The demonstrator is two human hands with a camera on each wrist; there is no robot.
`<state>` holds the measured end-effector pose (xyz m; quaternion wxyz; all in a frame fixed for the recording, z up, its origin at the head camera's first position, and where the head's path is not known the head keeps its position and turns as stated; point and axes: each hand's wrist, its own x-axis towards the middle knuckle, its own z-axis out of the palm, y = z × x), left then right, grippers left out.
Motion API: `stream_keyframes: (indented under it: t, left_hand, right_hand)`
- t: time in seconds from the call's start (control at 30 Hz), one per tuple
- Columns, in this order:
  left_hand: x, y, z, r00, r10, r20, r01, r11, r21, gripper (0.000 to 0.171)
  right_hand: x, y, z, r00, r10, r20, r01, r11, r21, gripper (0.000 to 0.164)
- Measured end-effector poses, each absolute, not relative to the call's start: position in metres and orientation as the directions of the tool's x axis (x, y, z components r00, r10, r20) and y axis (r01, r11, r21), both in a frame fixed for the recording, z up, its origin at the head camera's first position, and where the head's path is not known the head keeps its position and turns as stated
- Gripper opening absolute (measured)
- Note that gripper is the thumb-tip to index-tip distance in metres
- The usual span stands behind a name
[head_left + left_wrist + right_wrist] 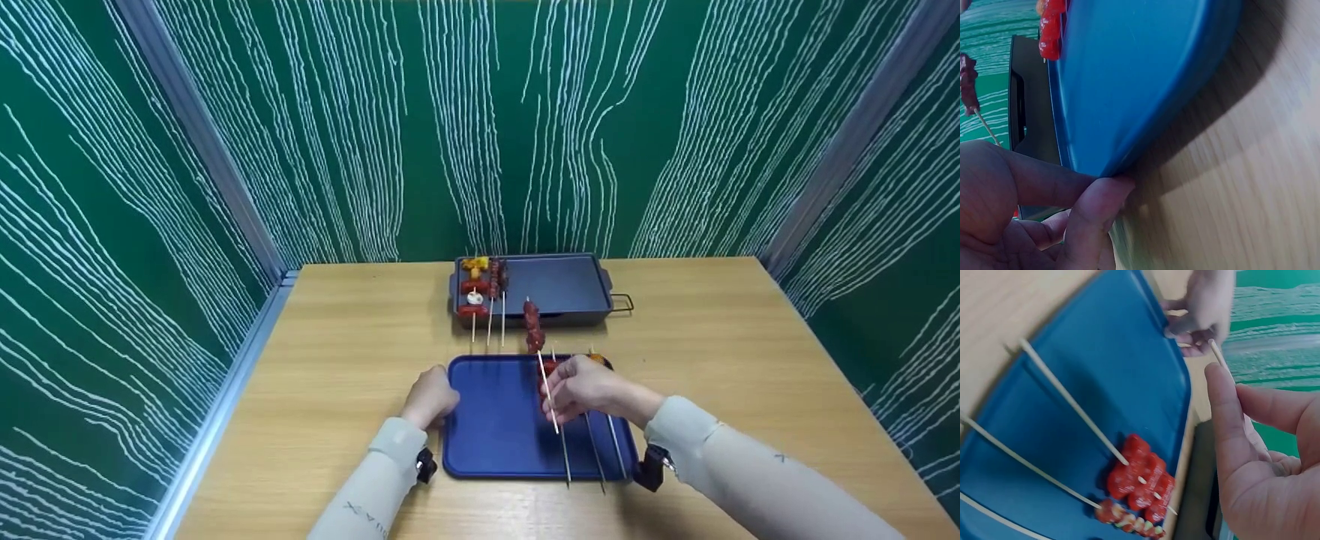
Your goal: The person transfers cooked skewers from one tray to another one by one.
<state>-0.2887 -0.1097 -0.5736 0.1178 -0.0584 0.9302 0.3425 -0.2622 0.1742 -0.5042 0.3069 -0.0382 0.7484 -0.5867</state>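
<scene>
Right grip point(589, 386) pinches a meat skewer point(534, 330), left grip point(431, 396) the blue tray point(491, 424).

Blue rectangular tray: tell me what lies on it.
Three thin wooden skewers lie on the tray, one threaded with glossy red pieces. In the head view, the right hand hides part of their food.

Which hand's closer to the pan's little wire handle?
Right. The right hand, pinching a meat stick over the tray, is on the near side of the wire handle and slightly left of it. The left hand is much farther left, holding the tray's left edge.
</scene>
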Motion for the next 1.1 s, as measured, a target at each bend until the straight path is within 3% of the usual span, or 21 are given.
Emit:
stream_keyframes:
  t: [0.6,1.1]
  left_hand:
    - [-0.292,-0.114,-0.582,-0.971,0.008,-0.239,-0.151,0.753,0.640,0.034]
    - [-0.288,-0.111,-0.575,-0.972,-0.017,-0.235,-0.166,0.758,0.631,0.024]
  right_hand:
    - [-0.235,0.164,-0.539,-0.790,-0.397,-0.467,0.348,0.337,-0.875,0.018]
    - [-0.223,0.158,-0.554,-0.779,-0.336,-0.529,0.399,0.385,-0.832,0.017]
